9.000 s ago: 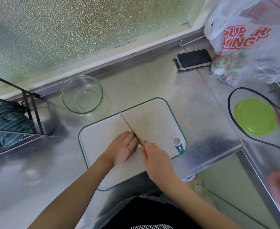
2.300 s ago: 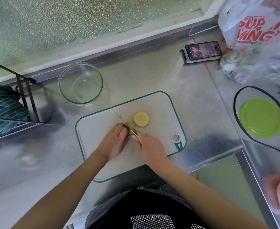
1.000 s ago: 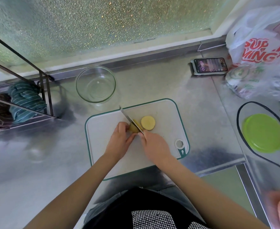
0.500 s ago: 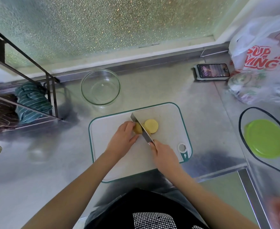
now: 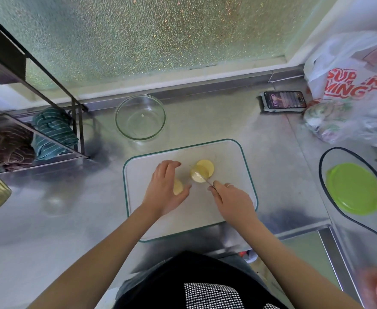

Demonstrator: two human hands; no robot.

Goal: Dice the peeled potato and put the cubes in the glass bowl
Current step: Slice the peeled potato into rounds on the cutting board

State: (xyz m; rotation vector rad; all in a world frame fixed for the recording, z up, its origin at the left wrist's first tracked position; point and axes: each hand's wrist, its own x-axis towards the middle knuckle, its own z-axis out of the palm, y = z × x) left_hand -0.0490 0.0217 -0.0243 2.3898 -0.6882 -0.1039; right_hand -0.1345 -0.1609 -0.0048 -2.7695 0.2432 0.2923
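On the white cutting board [image 5: 227, 157], slicing is only begun: two round potato slices [image 5: 202, 172] lie overlapping, with the knife [image 5: 203, 176] across them. One left hand [image 5: 166, 189] cups the remaining potato [image 5: 178, 186]; one right hand [image 5: 232, 199] grips the knife. No cubes yet; one glass bowl [image 5: 140, 117] looks empty.

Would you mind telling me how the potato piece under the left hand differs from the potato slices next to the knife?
The potato piece is mostly hidden beneath the left hand, whereas the potato slices lie fully exposed. The piece sits nearer the person; the slices lie farther out, flat and overlapping. The knife, held by the right hand, rests across the slices, not the piece. Both are pale yellow and on the cutting board.
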